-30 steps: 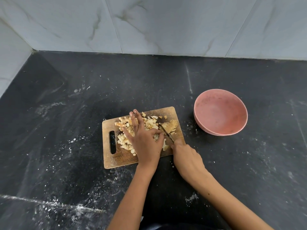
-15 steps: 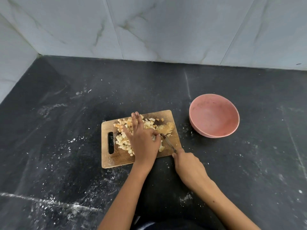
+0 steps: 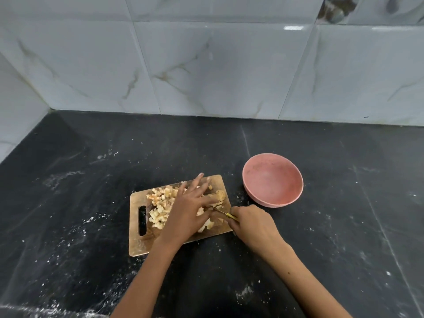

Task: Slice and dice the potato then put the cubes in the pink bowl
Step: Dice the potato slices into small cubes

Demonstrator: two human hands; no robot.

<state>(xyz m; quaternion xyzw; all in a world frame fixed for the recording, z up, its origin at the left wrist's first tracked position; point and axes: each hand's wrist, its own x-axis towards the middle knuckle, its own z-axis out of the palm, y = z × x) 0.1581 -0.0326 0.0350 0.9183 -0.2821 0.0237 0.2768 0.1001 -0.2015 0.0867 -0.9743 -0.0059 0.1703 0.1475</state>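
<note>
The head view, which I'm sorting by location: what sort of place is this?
Most likely a home kitchen counter: a black stone worktop backed by glossy marbled wall tiles, with a wooden cutting board of diced potato and a pink bowl beside it.

I see a black stone tabletop (image 3: pixel 321 260), matte, with a thin seam across it and white powdery specks scattered over the left and near parts. Glossy pale marble-look wall tiles (image 3: pixel 206 72) with tan veins run behind and along the left side, meeting in a corner. Light glints off the upper right tiles.
</note>
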